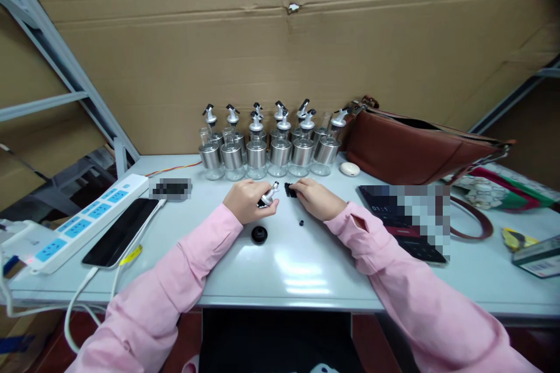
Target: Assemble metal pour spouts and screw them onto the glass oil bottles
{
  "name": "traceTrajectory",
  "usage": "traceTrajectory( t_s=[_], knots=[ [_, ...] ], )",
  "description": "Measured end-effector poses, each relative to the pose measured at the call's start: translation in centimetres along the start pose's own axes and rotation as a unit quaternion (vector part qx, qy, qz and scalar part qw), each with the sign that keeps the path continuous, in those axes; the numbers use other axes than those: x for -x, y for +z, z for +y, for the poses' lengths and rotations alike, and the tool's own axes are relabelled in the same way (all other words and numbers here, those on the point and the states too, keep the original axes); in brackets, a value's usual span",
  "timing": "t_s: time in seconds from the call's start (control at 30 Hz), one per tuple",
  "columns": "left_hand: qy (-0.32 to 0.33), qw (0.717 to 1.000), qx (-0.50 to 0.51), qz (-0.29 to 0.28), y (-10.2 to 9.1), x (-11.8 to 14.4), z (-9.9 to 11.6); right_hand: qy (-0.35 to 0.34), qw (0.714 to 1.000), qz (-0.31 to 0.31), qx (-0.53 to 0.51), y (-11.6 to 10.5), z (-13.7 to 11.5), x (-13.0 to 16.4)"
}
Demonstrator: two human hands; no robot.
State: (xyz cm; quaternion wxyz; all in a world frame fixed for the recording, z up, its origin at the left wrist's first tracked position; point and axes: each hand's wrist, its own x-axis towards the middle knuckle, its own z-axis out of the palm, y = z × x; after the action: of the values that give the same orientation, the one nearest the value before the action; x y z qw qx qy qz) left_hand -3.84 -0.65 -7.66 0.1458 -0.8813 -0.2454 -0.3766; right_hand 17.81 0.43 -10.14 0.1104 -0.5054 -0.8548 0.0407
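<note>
My left hand [251, 201] is closed around a silver bottle pourer spout [270, 193], whose narrow tip points up and right. Just to the right, my right hand [315, 197] has its fingertips together on a small black part [289, 189] at the tabletop; its exact shape is hard to make out. A round black cap [259, 235] lies on the table below my left hand. Nearer to my right hand sits a tiny black plug [301, 223]. Behind both hands stand several glass bottles [256, 155] with steel bands, most topped by silver and black pourers.
On the left are a white power strip [87, 224], a phone [122, 233] with cables and a small dark device [170, 189]. To the right lie a brown bag [420, 148], a tablet-like screen [394, 221], a white round case [350, 169] and a box [540, 255]. Cardboard [184, 58] backs the table.
</note>
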Motion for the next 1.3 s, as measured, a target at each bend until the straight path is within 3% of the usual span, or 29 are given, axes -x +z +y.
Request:
traceTrajectory(
  t_s=[0.37, 0.5, 0.6, 0.67, 0.77, 0.93, 1.13, 1.3],
  knots=[
    [-0.016, 1.000, 0.004, -0.019, 0.1, 0.1, 0.0, -0.003, 1.000, 0.009, 0.025, 0.1, -0.8, 0.3],
    [-0.072, 0.996, 0.027, -0.035, 0.3, 0.2, 0.0, -0.037, 0.992, 0.110, -0.037, -1.0, -1.5, 0.2],
    [-0.085, 0.994, 0.044, -0.061, 0.4, 0.2, 0.1, -0.113, 0.964, 0.202, -0.129, -1.9, -2.4, 0.3],
    [-0.095, 0.991, 0.065, -0.070, 0.5, 0.1, 0.2, -0.150, 0.949, 0.228, -0.160, -2.2, -3.1, 0.4],
    [-0.103, 0.986, 0.114, -0.061, 0.6, 0.0, 0.3, -0.169, 0.943, 0.233, -0.168, -2.2, -3.6, 0.5],
    [-0.079, 0.984, 0.160, -0.001, 0.9, 0.0, 0.3, -0.180, 0.939, 0.238, -0.169, -2.0, -3.9, 0.6],
    [-0.039, 0.989, 0.141, 0.000, 0.8, 0.0, 0.6, -0.182, 0.947, 0.221, -0.149, -2.0, -4.0, 0.7],
    [-0.007, 0.994, 0.105, 0.010, 0.7, -0.1, 0.5, -0.213, 0.935, 0.240, -0.152, -1.7, -4.1, 0.6]
  ],
)
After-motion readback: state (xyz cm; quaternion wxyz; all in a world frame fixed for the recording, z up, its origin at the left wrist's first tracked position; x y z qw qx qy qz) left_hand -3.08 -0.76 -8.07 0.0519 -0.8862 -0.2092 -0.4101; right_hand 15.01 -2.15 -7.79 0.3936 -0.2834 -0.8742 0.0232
